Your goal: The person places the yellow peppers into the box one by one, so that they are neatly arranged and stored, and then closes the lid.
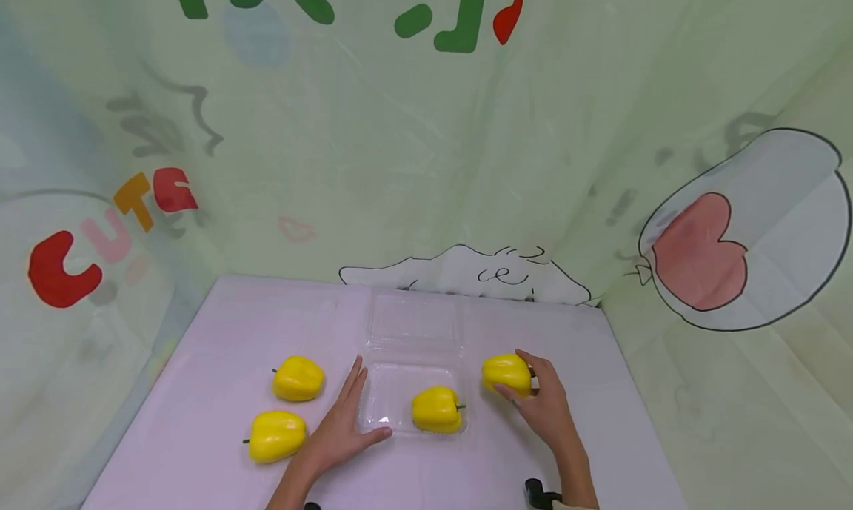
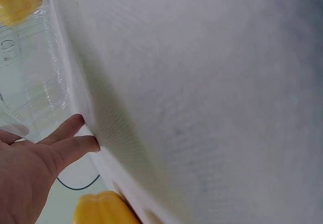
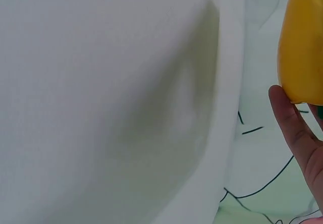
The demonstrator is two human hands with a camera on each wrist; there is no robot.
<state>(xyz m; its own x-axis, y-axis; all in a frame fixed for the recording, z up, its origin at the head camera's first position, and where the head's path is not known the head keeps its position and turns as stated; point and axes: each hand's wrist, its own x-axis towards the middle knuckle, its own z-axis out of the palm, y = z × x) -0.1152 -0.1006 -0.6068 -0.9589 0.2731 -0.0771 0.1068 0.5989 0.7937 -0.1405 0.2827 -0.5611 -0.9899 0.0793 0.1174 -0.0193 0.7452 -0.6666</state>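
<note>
While the right hand (image 1: 548, 405) has thumb and fingers curled round the held pepper (image 1: 501, 371), just right of the clear container (image 1: 386, 399), the left hand (image 1: 340, 430) is spread, thumb out, at the container's left side, holding nothing; can't tell if it touches. Container lid (image 1: 413, 317) lies folded out on the far side. One pepper (image 1: 435, 409) sits in the container's right part, stem right. Far-left pepper (image 1: 298, 379) and near-left pepper (image 1: 276, 437) are on the table (image 1: 600, 451); left hand stands between them and the container. Printed curtain (image 1: 400, 162) closes off far, left and right. Black strap piece (image 1: 535, 493) by the right forearm, near edge. Right wrist view adds a fingertip against the held pepper's stem end; left wrist view catches a pepper through the plastic wall.
</note>
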